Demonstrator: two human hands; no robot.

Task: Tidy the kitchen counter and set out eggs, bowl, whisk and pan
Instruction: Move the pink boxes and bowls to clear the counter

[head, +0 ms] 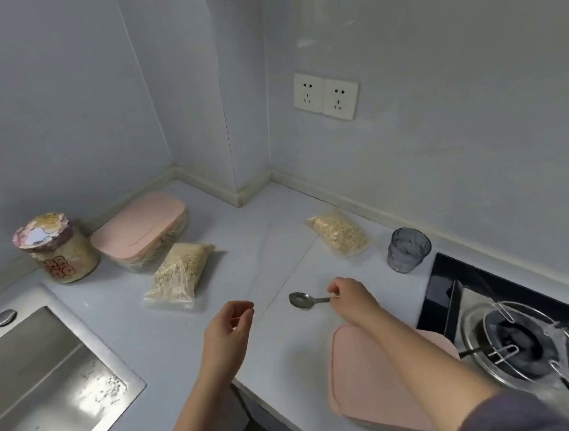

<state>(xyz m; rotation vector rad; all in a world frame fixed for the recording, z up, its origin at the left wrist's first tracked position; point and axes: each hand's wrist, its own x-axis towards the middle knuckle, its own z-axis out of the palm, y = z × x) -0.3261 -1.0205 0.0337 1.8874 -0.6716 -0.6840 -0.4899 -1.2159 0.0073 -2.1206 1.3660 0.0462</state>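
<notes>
Small steel spoon [307, 300], bowl up, lying on the pale grey counter [279, 250]; its handle end is pinched between the fingertips of the right hand [348, 295], the bowl pointing away from the hand toward the left hand [229, 326]. Left hand: just left of the spoon, apart from it, fingers curled loosely with thumb and forefinger nearly meeting, holding nothing visible.

Containers, placed from the spoon:
- ribbed smoky-grey plastic cup [408, 250], right and behind; contents cannot be told;
- clear bag of pale flakes [340, 233], behind;
- second clear bag of pale flakes [180, 276], left;
- clear box with pink lid [139, 228], far left and behind; contents unclear;
- glass jar with crumpled foil cover [57, 249], farther left, filled with pale flakes.

Flat pink lid [369, 373], near side of the spoon, under the right forearm; steel sink [43, 380], far left; black gas hob [526, 324], right.
</notes>
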